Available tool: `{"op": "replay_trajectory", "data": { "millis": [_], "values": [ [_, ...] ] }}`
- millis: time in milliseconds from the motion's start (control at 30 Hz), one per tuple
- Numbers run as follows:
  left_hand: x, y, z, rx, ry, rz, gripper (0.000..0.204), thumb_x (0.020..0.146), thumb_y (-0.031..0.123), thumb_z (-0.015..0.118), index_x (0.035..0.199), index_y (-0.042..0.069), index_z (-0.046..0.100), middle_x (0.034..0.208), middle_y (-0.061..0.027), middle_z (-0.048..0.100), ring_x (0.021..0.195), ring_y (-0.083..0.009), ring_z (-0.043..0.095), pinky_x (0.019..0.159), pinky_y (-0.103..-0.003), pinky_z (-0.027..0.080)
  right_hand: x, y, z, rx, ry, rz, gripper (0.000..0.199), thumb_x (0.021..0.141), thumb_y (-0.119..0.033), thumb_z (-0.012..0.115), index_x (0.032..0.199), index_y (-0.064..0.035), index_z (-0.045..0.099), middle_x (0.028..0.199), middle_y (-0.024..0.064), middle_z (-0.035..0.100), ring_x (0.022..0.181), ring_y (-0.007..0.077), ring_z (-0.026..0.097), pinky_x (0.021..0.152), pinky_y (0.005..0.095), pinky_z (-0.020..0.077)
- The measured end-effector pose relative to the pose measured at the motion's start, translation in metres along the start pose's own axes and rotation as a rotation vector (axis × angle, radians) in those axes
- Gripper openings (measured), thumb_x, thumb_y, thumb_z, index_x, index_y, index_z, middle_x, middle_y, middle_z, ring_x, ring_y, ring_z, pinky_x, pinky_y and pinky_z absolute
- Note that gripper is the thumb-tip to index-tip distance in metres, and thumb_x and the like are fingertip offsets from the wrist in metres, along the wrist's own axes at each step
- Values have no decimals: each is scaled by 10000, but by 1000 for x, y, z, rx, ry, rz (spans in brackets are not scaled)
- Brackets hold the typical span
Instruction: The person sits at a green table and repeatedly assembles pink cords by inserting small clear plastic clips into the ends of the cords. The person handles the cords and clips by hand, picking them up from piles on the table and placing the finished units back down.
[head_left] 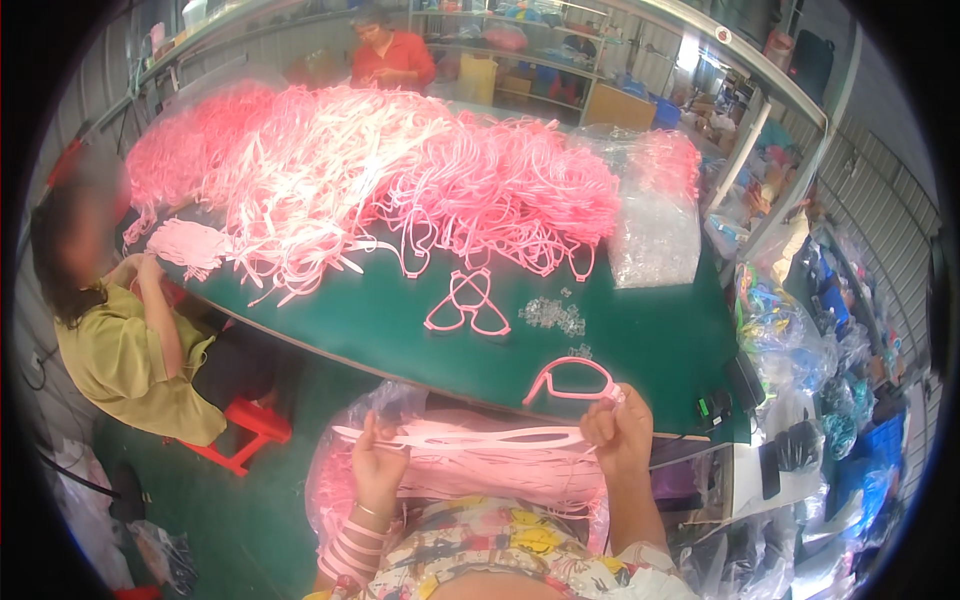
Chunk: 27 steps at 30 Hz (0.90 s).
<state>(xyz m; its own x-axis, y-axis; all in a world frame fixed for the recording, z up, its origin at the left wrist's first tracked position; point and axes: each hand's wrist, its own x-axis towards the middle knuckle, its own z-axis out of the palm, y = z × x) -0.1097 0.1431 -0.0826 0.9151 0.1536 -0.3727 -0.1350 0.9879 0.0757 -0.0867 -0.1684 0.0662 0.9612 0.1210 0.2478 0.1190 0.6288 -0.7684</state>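
Note:
A pale pink split strap (500,438) is stretched level between my two hands, above my lap. My left hand (378,462) pinches it near its left end, thumb and fingertips together. My right hand (622,430) closes on the strap's other end, and also on the side of a pink goggle-shaped frame (570,388) at the table's edge. The exact join under my right fingers is hidden. Several pink straps are looped around my left forearm. Another pink frame with a crossed strap (468,305) lies on the green table (380,325), beside small clear plastic pieces (553,314).
A large heap of pink straps (330,170) covers the table's far side. A clear bag (655,240) of clear pieces stands at the right. More pink straps (480,480) lie across my lap. One person (130,340) sits at left, another (392,60) beyond the heap.

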Motion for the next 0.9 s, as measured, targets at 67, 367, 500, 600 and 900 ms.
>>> {"op": "replay_trajectory", "data": {
  "millis": [67, 367, 500, 600, 900],
  "values": [
    [-1, 8, 4, -48, -72, 33, 83, 936, 132, 547, 965, 109, 621, 667, 18, 470, 627, -127, 464, 665, -312, 436, 0, -2, -10, -22, -2, 6, 218, 956, -205, 526, 1026, 1, 540, 615, 23, 474, 525, 121, 410, 521, 271, 344],
    [-16, 3, 36, 345, -333, -92, 303, 956, 336, 507, 1041, 55, 583, 656, 45, 321, 601, -93, 317, 582, -254, 308, -9, 1, -35, -82, -33, 100, 360, 863, -302, 665, 1013, 6, 556, 525, -53, 320, 446, 70, 300, 441, 252, 233],
    [-22, -22, 60, 610, -398, -260, 482, 985, 434, 432, 1116, -8, 574, 713, 54, 371, 640, -81, 366, 581, -241, 317, -19, 23, -30, -86, -126, 320, 267, 842, -113, 619, 1074, 11, 576, 705, 19, 563, 575, 84, 493, 526, 230, 380],
    [-22, -37, 70, 731, -371, -234, 500, 988, 440, 423, 1123, -17, 574, 724, 43, 414, 655, -82, 391, 585, -232, 327, -24, 44, -35, -154, -270, 655, 268, 861, -103, 613, 1118, -34, 584, 746, -13, 556, 672, 55, 506, 615, 208, 396],
    [-33, -29, 82, 789, -343, -240, 235, 971, 243, 495, 903, 28, 563, 687, 33, 403, 588, -71, 355, 513, -209, 266, -17, 56, -31, -856, -374, 142, 653, 763, -130, 714, 1333, 2, 427, 1287, 157, 475, 1221, 276, 458, 1058, 387, 336]
  ]
}}
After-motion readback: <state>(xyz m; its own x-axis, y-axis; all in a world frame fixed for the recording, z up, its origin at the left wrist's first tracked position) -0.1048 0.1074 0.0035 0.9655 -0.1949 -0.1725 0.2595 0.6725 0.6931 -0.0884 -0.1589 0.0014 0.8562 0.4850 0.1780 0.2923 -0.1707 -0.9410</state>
